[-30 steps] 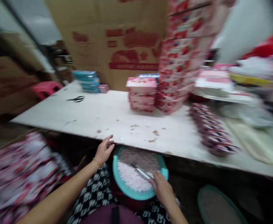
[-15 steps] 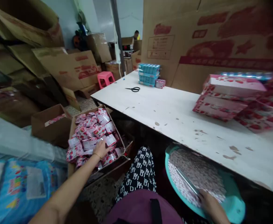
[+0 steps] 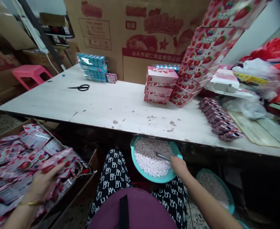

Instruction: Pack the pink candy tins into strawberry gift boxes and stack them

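Dim light, edges somewhat warped

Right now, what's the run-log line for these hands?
Left hand: on strawberry sachets, cardboard box | Right hand: metal scoop, teal basin, pink-white pellets

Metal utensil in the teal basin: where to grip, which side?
Grip the slim metal utensil at its right end, coming from the right over the teal basin's rim, where the right hand sits: the shaft lies low and slanted across the pink-white pellets, so that end is easiest to reach.
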### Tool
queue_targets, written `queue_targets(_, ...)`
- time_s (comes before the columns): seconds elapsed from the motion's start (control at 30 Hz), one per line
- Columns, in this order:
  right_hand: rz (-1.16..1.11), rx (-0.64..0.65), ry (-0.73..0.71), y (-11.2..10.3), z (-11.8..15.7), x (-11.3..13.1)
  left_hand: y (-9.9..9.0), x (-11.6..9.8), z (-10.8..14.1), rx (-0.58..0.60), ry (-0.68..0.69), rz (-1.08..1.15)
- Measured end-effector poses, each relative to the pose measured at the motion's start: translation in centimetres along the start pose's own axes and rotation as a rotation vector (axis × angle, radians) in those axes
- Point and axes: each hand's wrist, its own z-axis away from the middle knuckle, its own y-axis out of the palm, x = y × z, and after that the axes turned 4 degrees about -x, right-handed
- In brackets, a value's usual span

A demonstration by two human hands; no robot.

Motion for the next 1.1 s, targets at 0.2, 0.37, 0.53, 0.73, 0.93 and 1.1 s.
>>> queue_targets(0.2, -0.239, 0.03, 0.038, 5.2, -3.4, 6.6, 14.7, -4.3, 2.7, 0.499, 0.01, 0.247)
queue_targets(0.37, -0.504, 0.038, 0.034, 6.1, -4.2, 5.5, 22.8, -3.0, 1.6, 0.525, 0.063, 0.184)
queue_targets(0.53, -0.736, 0.035, 0.015, 4.0, -3.1, 1.9, 26.4, -2.7, 0.9, 0.399, -0.263, 0.443)
queue_targets(0.73, -0.875, 0.028, -0.032, -1.3, 0.1, -1.6, 31.2, -3.8, 1.6, 0.382, -0.709, 0.859)
queue_targets(0.93, -0.368, 0.007, -0.12, -7.6, 1.7, -0.1, 33.8, -2.8, 2.3, 0.343, -0.843, 0.904)
queue_targets(1.1, -0.017, 0.081, -0.086, -11.6, 1.2, 3.8, 33.1, -2.0, 2.2, 0.42, -0.819, 0.923)
